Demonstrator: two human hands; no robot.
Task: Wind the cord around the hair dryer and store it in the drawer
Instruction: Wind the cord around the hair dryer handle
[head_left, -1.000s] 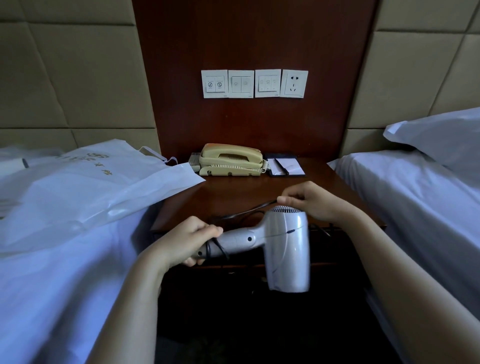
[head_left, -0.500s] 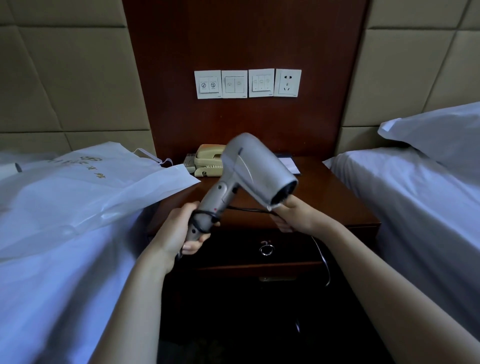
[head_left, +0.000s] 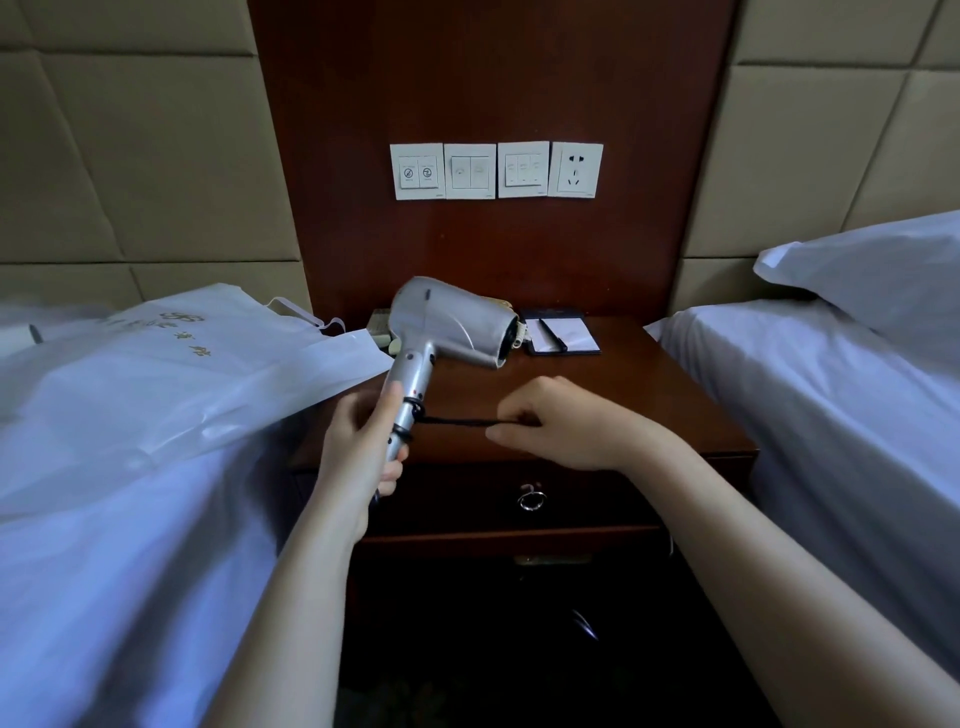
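Note:
A silver hair dryer (head_left: 447, 325) stands upright above the nightstand, nozzle pointing right. My left hand (head_left: 361, 441) grips the lower part of its handle. A black cord (head_left: 457, 422) is looped a few times around the handle and runs taut to the right. My right hand (head_left: 561, 423) pinches that cord about a hand's width from the handle. The drawer (head_left: 467, 501) in the nightstand front is closed, with a metal ring pull (head_left: 531, 499) at its middle.
The dark wooden nightstand (head_left: 649, 395) stands between two white beds (head_left: 831, 415). A white plastic bag (head_left: 171, 374) lies on the left bed. A notepad with pen (head_left: 561, 335) and a partly hidden phone sit at the back. Switches and a socket (head_left: 575, 169) are on the wall panel.
The dryer has swung from lying sideways with the nozzle down to upright. My right hand has moved from the dryer's body to the right, pulling the cord taut. More loops sit on the handle.

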